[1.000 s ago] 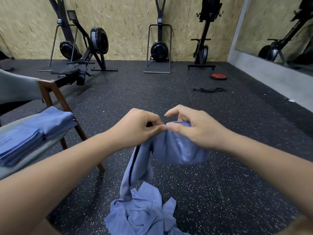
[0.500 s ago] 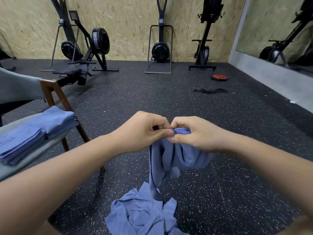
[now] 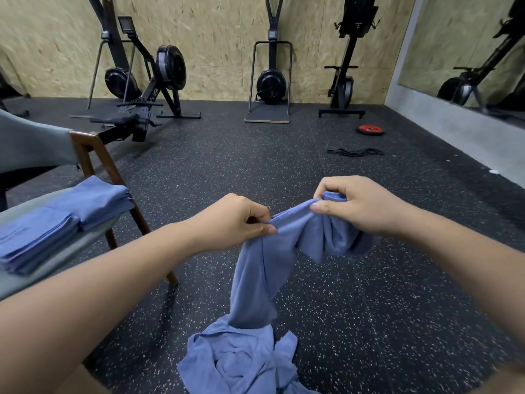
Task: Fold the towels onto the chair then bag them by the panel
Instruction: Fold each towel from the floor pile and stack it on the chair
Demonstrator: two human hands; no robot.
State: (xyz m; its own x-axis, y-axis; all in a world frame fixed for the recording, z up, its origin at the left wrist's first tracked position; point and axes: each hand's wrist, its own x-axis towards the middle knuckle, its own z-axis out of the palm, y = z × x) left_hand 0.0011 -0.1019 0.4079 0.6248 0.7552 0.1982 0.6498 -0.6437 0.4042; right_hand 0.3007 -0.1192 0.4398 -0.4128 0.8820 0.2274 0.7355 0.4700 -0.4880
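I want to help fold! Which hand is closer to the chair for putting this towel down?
Probably the left hand: it pinches the towel on the side where the chair stands with the folded towels. The right hand grips the towel's other end, farther away.

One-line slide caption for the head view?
Left hand and right hand pinch the edge of a blue towel above a crumpled pile; folded towels sit on the chair.

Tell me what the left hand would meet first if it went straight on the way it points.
Probably the right hand, which pinches the same blue towel as the left hand; only a short stretch of towel edge separates them. Depth is unclear.
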